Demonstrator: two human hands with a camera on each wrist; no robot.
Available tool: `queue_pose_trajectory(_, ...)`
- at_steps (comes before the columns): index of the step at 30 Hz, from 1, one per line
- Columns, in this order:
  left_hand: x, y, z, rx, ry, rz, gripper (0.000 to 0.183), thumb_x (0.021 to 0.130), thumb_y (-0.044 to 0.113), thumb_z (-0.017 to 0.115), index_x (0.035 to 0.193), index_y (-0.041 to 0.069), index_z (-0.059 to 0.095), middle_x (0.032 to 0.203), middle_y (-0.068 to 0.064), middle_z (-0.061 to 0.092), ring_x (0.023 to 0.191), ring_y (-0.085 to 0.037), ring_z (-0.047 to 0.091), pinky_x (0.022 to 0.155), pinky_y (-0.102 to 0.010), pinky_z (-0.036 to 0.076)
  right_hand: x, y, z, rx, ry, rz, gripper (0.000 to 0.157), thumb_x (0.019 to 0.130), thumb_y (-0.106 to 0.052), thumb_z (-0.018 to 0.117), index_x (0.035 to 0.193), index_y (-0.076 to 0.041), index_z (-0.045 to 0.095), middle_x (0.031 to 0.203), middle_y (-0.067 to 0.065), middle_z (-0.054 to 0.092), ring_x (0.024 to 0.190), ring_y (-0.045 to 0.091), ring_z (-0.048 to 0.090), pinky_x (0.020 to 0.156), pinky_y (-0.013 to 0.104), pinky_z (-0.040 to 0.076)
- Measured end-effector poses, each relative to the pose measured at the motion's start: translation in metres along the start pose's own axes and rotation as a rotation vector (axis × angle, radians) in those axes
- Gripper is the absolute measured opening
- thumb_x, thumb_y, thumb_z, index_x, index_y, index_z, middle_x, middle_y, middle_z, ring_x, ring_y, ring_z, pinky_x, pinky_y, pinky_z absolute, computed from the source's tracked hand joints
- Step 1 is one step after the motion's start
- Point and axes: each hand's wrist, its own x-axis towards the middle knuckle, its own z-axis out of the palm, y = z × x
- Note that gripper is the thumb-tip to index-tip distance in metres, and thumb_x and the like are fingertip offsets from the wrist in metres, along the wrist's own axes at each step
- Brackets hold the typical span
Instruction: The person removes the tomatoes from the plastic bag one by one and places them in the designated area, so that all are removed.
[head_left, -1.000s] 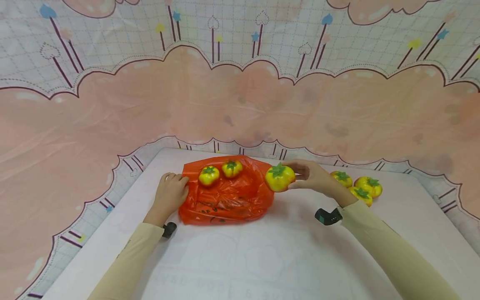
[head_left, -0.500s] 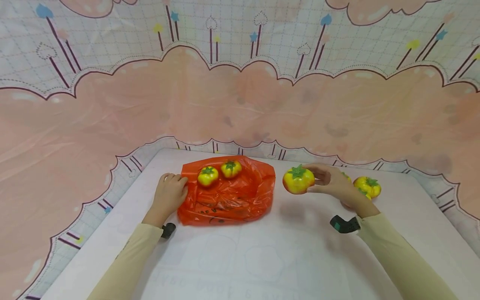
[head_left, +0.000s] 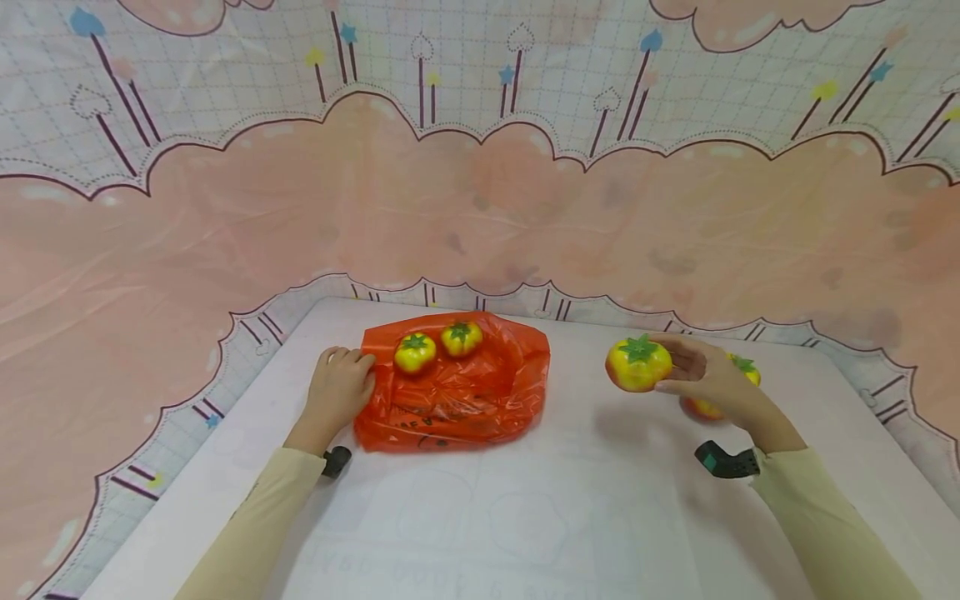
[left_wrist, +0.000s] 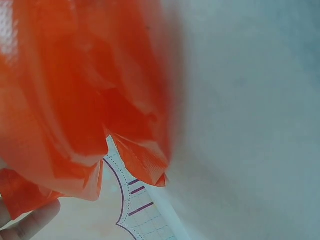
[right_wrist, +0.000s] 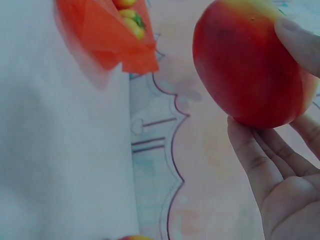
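Note:
An orange-red plastic bag (head_left: 457, 396) lies on the white table, with two yellow toy tomatoes (head_left: 415, 353) with green leaf tops on its upper left part. At the bag's left edge, the left hand (head_left: 341, 387) grips the plastic; fingertips (left_wrist: 37, 220) show beside the film in the left wrist view. The right hand (head_left: 708, 375) holds another toy tomato (head_left: 638, 364) above the table, to the right of the bag. In the right wrist view, this tomato's red underside (right_wrist: 250, 65) sits between thumb and fingers.
More toy tomatoes (head_left: 703, 408) rest on the table (head_left: 525, 517) at the right, partly hidden behind the right hand and wrist. A patterned cloth (head_left: 480, 208) with pink clouds rises behind the table. Dark wrist cameras (head_left: 726, 461) are strapped below both hands.
The right hand has carried its tomato rightward, from over the bag's right edge to over bare table near the other tomatoes. The left hand and the bag have stayed in place.

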Motion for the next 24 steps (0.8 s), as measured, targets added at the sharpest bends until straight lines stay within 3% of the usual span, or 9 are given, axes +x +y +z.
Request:
queue_pose_trajectory(4, -0.001, 0.0, 0.0, -0.008, -0.003, -0.003, 0.014, 0.084, 0.011, 0.063, 0.095, 0.001, 0.064, 0.094, -0.018, 0.067, 0.091, -0.034, 0.057, 0.099, -0.053, 0.039, -0.008, 0.003, -0.009, -0.024, 0.029, 0.023, 0.068, 0.083, -0.019, 0.07, 0.14, -0.004, 0.037, 0.132, -0.008, 0.047, 0.105, -0.021, 0.046, 0.087, 0.005, 0.044)
queue_pose_trajectory(14, 0.0, -0.001, 0.001, -0.022, -0.006, 0.0, 0.013, 0.084, 0.01, 0.063, 0.093, 0.001, 0.064, 0.093, -0.018, 0.067, 0.09, -0.034, 0.058, 0.099, -0.054, 0.039, -0.024, 0.014, -0.034, -0.122, 0.092, 0.052, 0.063, 0.087, -0.021, 0.066, 0.141, -0.008, 0.036, 0.127, -0.019, 0.043, 0.104, -0.022, 0.043, 0.084, 0.002, 0.042)
queue_pose_trajectory(19, 0.0, -0.001, 0.001, -0.026, -0.011, -0.004, 0.013, 0.085, 0.01, 0.063, 0.094, 0.001, 0.064, 0.094, -0.018, 0.067, 0.09, -0.034, 0.058, 0.099, -0.054, 0.039, -0.032, 0.022, -0.049, -0.196, 0.136, 0.136, 0.064, 0.089, -0.03, 0.063, 0.143, -0.018, 0.033, 0.143, 0.008, 0.039, 0.104, -0.019, 0.039, 0.087, 0.01, 0.047)
queue_pose_trajectory(21, 0.0, -0.001, 0.001, -0.028, -0.012, -0.005, 0.014, 0.085, 0.011, 0.063, 0.094, 0.001, 0.064, 0.094, -0.018, 0.067, 0.09, -0.034, 0.058, 0.099, -0.054, 0.039, -0.035, 0.027, -0.054, -0.208, 0.148, 0.146, 0.065, 0.089, -0.03, 0.063, 0.145, -0.018, 0.032, 0.144, 0.009, 0.038, 0.103, -0.019, 0.04, 0.087, 0.012, 0.048)
queue_pose_trajectory(24, 0.0, -0.001, 0.001, -0.029, -0.013, -0.007, 0.014, 0.085, 0.011, 0.063, 0.094, 0.001, 0.064, 0.095, -0.018, 0.067, 0.091, -0.035, 0.058, 0.099, -0.054, 0.039, -0.04, 0.035, -0.062, -0.201, 0.17, 0.128, 0.064, 0.09, -0.026, 0.062, 0.146, -0.018, 0.031, 0.138, -0.011, 0.042, 0.101, -0.022, 0.04, 0.085, 0.009, 0.047)
